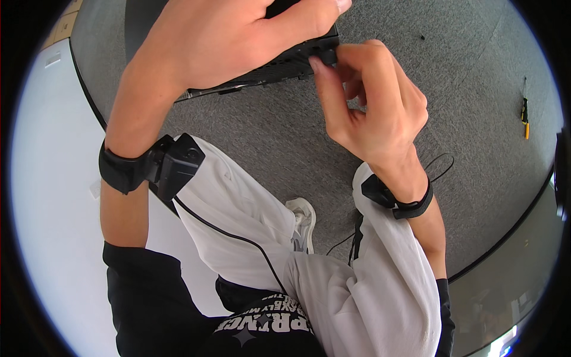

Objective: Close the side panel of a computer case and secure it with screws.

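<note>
1. In the head view, your black perforated case (284, 66) is sitting beneath your left fingers and just left of your right fingertips.
2. Your left hand (229, 38) is lying across the case, thumb stretching along its edge; the other fingertips are falling outside the picture, so you can't tell how far they're closing or gripping.
3. Your right hand (375, 107) is pinching, thumb and forefinger nearly together, apparently on a small black knob (326, 56) at the case's corner.
4. You'd do well by keeping the left palm bracing firmly, the pinch square to the knob, and the right wrist loose.
5. Counting, you're having one case, one visible knob, one yellow-and-black screwdriver (526, 116) lying well right of your right fingers, one dark speck (422, 37) nearer them, and two black wrist units (181, 163) sitting behind your fingers.
</note>
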A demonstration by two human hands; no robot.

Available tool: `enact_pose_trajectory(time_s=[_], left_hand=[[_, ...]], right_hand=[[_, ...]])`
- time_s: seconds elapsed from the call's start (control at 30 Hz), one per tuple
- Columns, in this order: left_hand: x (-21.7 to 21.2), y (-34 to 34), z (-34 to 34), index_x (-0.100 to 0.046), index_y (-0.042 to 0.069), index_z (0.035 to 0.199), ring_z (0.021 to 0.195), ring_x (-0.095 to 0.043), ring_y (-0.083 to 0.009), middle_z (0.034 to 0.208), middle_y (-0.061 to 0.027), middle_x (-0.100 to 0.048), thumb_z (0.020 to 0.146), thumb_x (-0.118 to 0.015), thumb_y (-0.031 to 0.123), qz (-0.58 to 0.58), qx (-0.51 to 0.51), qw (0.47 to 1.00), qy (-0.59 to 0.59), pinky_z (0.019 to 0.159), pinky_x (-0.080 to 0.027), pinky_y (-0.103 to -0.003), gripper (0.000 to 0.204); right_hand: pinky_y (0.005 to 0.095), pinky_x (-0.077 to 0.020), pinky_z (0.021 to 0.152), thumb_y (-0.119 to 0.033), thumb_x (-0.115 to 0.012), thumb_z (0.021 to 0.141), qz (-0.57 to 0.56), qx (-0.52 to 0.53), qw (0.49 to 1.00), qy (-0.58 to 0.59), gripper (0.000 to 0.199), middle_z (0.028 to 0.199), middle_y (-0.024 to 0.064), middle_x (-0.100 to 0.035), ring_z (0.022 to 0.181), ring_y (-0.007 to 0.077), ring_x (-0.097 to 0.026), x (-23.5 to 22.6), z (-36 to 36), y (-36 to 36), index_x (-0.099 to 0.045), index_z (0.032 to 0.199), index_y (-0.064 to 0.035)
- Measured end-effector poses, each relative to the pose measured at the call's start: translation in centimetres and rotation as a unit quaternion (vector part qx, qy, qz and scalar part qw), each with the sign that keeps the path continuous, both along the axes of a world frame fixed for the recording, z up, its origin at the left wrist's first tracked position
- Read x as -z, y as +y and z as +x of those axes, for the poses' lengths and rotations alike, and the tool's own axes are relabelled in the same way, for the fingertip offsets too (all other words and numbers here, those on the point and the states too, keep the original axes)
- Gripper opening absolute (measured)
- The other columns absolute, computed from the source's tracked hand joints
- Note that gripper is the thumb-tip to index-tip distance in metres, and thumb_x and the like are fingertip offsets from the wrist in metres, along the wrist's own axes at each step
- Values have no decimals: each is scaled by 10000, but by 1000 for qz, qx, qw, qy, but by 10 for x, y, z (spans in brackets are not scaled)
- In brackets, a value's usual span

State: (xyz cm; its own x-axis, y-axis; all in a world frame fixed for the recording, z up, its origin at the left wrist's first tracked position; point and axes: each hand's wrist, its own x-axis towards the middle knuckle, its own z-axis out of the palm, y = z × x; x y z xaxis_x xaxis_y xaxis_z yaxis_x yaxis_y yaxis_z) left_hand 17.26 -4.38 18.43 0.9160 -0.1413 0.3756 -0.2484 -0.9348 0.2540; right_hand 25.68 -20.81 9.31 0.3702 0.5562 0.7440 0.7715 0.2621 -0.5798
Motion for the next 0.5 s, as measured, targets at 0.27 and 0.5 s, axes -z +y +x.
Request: enact_pose_trajectory(time_s=[0.27,0.5], left_hand=[[-3,-7,1,-551,43,809,841,-463,-263,826,-94,-489,822,-571,190,17,-22,1000,8,811,-336,-385,149],[1,-3,-1,-551,43,805,832,-460,-264,819,-93,-483,815,-575,182,7,-21,1000,20,805,-334,-385,142]], right_hand=[[285,-369,362,-138,-791,765,-47,5,997,-55,337,548,1,-431,404,153,-479,-4,3,-2,-470,679,-87],[226,-365,409,-116,-821,776,-72,-12,996,51,281,565,11,-476,446,101,-437,-13,2,-10,-551,717,-69]])
